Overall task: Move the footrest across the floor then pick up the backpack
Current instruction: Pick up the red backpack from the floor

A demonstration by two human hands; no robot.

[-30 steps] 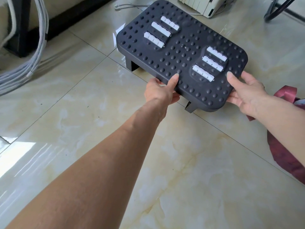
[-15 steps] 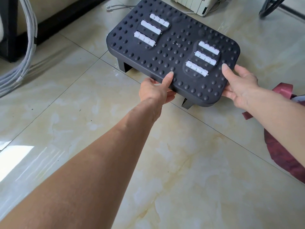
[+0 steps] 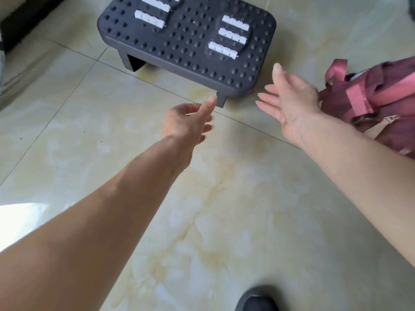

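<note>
The dark grey footrest [image 3: 186,43], studded with bumps and white roller strips, stands on the tiled floor at the top of the view. My left hand [image 3: 188,122] hovers just below its near corner leg, fingers loose, holding nothing. My right hand [image 3: 289,102] is spread open beside the footrest's right end, not touching it. The maroon backpack [image 3: 381,95] with pink straps lies on the floor at the right edge, just behind my right hand and partly cut off by the frame.
Glossy cream floor tiles [image 3: 224,209] fill the foreground. A dark shoe toe [image 3: 256,299] shows at the bottom edge. A black baseboard [image 3: 27,21] runs along the top left.
Both hands have let go of the footrest and pulled back from it. The footrest now stands on the floor, and more of the backpack has come into view at the right.
</note>
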